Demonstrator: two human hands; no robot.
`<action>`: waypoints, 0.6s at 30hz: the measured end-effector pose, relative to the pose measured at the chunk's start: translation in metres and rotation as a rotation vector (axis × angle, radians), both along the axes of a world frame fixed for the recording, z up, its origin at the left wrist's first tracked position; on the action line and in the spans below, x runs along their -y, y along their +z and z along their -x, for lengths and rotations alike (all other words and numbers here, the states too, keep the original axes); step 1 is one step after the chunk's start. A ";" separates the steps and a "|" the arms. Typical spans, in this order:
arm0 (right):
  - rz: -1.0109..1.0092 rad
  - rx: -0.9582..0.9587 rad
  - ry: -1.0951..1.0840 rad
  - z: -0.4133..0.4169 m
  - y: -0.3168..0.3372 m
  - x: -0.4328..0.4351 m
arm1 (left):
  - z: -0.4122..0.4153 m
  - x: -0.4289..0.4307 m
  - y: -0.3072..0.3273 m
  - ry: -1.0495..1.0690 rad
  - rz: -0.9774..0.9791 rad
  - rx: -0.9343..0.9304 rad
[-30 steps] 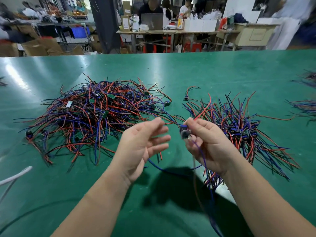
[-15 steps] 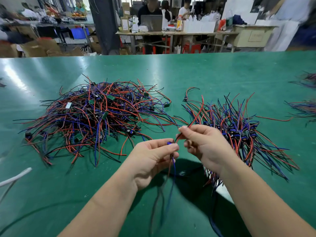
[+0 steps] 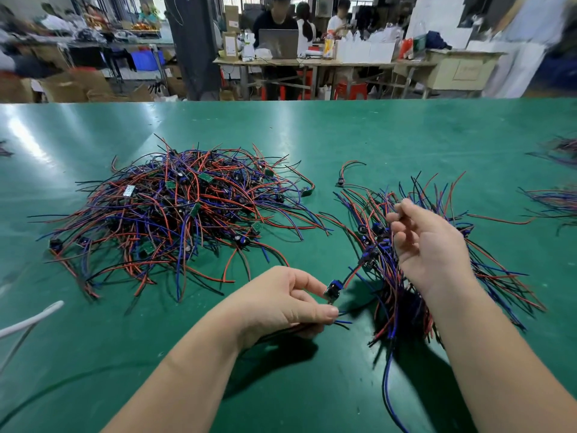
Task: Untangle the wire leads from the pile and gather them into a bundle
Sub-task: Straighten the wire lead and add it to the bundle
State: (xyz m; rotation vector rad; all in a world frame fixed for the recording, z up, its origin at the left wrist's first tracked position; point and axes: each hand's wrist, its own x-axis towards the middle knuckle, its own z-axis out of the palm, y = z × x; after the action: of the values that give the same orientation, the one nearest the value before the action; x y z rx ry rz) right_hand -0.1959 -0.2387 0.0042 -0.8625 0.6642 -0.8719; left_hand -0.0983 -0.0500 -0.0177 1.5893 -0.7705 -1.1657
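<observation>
Most of the job looks to be ahead. The tangled pile [image 3: 175, 214] of red, blue and black wire leads, with little green boards caught in it, lies on the green counter [image 3: 343, 129] at about ten o'clock from the hands and is plainly the larger heap. The bundle [image 3: 402, 307] of leads that are already combed out lies at about two o'clock. Its wires run roughly one way, from five o'clock up toward twelve, with small dark modules clustered near its middle. It is smaller than the pile, so I judge that well under half is sorted. The left hand [image 3: 281, 304], low at centre, has its grip closed on one lead [image 3: 333, 289]. Thumb and fingers pinch the wires, the small module stands up just beyond the fingertips, and its red and blue wires run off toward one o'clock to the bundle's edge. The right hand [image 3: 434, 248] hangs over the bundle with its fingers curled. I cannot tell whether its grip has a wire in it, as the view is blurred there. The step in hand seems to be laying this lead with the others. One stray lead [image 3: 342, 178] lies alone at twelve o'clock between pile and bundle, and further bundles [image 3: 552, 201] sit at the counter's three o'clock edge.
</observation>
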 end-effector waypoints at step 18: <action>0.818 -0.372 0.352 -0.016 -0.022 -0.061 | 0.002 0.015 -0.005 0.473 0.311 -0.311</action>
State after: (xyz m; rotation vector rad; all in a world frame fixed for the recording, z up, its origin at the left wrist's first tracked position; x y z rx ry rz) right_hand -0.1801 -0.1780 -0.0183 -1.8499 0.4352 -0.6557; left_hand -0.0999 -0.0649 -0.0222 1.2043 -0.3244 -0.8665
